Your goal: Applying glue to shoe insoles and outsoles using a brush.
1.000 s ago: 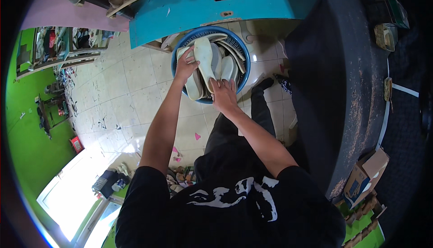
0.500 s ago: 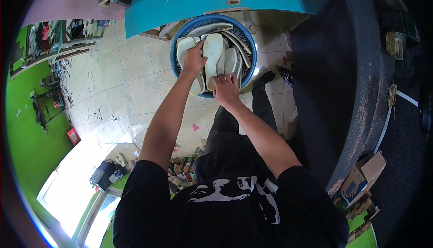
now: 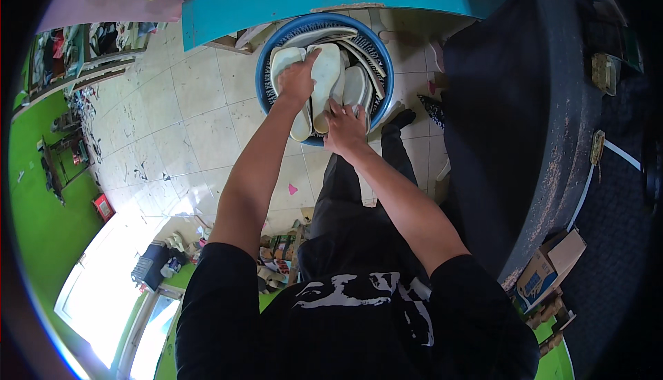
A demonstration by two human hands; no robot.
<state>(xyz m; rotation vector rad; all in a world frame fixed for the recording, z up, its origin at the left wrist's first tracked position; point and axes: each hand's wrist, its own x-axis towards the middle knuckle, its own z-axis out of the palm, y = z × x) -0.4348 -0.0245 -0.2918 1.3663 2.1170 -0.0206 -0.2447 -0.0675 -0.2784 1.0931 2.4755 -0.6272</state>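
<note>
A round blue basket (image 3: 263, 90) holds several cream shoe soles, packed side by side and some standing along its wall. My left hand (image 3: 297, 83) is on the left edge of the middle shoe sole (image 3: 324, 76), its fingers partly hidden between this sole and the shoe sole (image 3: 287, 59) to its left. At the near, narrow end of the middle sole, my right hand (image 3: 347, 131) grips its right edge with curled fingers. A shorter rounded sole (image 3: 356, 84) lies just right of it. Long curved soles (image 3: 364, 59) lean at the basket's far right.
Beyond the basket stands a turquoise panel (image 3: 276, 0). Dark cloth (image 3: 483, 103) hangs at the right, near my foot (image 3: 404, 119). Pale floor tiles (image 3: 200, 97) with scattered scraps stretch left. An open cardboard box (image 3: 552, 269) sits at the lower right.
My left hand has shifted slightly up along the middle sole. My right hand's fingers have moved a little off its near end to its right edge. The view has moved slightly.
</note>
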